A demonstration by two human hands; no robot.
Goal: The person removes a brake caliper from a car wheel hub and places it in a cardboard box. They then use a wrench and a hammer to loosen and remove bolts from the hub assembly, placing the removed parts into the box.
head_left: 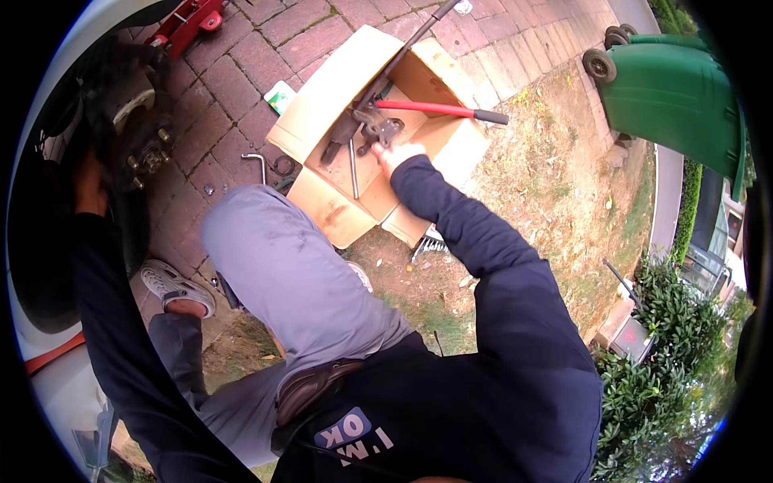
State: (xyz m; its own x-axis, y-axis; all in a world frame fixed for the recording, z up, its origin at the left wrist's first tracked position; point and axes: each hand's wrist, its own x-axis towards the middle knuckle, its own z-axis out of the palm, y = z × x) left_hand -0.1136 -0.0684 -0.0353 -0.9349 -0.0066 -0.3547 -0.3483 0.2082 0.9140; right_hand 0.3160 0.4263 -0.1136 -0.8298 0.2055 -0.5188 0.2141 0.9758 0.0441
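Note:
My right hand (401,156) reaches over an open cardboard box (318,101), its fingers closed at the edge of a grey metal car part (380,129) shaped like a bracket. Beside that part lie a red-handled tool (435,107) with a black grip, a long dark bar (407,50) and a thin metal rod (353,169). On the far left, my left hand (90,183) reaches into the shadowed wheel well beside a bare wheel hub (149,159) with studs. Its fingers are lost in the dark.
A red floor jack (187,24) stands on the brick paving (233,84) at the top. An angled wrench (256,165) and a dark ring (283,165) lie by the box. Sockets (431,244) show under its near flap. A green wheeled bin (668,97) is far right.

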